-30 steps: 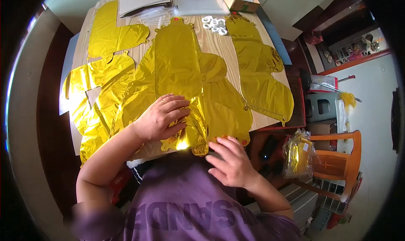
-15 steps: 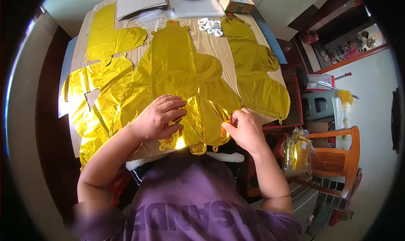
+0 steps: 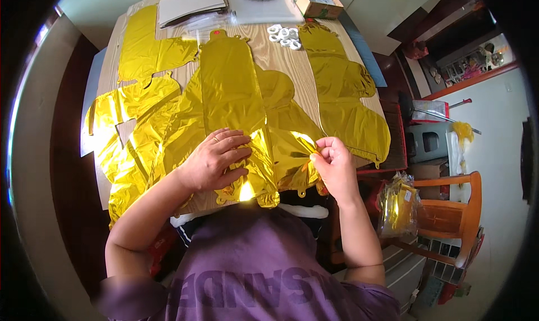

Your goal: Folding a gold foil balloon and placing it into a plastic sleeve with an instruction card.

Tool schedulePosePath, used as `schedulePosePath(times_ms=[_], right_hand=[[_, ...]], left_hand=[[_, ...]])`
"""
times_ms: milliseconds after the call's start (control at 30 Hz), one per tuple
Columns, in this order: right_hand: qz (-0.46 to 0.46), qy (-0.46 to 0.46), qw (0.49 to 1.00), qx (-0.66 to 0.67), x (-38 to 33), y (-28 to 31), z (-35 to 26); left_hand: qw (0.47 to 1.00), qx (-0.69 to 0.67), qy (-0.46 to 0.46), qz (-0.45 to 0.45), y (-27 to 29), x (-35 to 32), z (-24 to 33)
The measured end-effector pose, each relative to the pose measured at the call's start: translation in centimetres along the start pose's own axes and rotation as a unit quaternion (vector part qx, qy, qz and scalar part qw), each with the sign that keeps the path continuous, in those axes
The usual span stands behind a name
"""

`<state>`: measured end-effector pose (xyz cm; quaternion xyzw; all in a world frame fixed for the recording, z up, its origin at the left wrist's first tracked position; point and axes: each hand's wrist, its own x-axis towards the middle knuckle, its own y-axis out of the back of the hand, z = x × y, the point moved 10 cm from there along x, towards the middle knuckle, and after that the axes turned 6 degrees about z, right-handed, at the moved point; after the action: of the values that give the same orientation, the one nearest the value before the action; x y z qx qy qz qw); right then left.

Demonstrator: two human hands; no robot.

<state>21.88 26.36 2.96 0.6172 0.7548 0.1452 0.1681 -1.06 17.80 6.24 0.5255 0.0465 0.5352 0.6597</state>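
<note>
A person in a purple T-shirt works at a wood-grain worktop, its far edge at 12 o'clock. The central gold foil, flat and overlapping, stretches from 12 o'clock down to the near edge at 6. At about 7 o'clock, the left hand lies palm down on it, fingers loosely spread; near 5 o'clock, the right hand pinches its creased edge between thumb and fingers. An L-shaped gold foil lies at 10 o'clock and a lobed gold foil at 3. White rings cluster at 1 o'clock, nearer than a tan box; white sheets sit at 11. Off the worktop, toward 4 o'clock, stands a wooden chair.
</note>
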Motion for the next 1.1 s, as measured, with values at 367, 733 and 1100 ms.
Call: schedulePosePath(times_ms=[367, 733, 1100], right_hand=[[0.016, 0.024, 0.995, 0.098, 0.0, -0.4, 0.7], [-0.104, 0.145, 0.979, 0.095, -3.6, -9.6, -8.0], [-0.023, 0.417, 0.893, -0.169, -3.8, -6.4, -6.6]], left_hand=[[1.000, 0.016, 0.005, 0.000, -0.1, 0.2, 0.2], [1.000, -0.006, 0.023, 0.013, -0.2, -0.2, -0.2], [1.000, -0.011, 0.025, 0.000, -0.5, -0.9, -0.8]])
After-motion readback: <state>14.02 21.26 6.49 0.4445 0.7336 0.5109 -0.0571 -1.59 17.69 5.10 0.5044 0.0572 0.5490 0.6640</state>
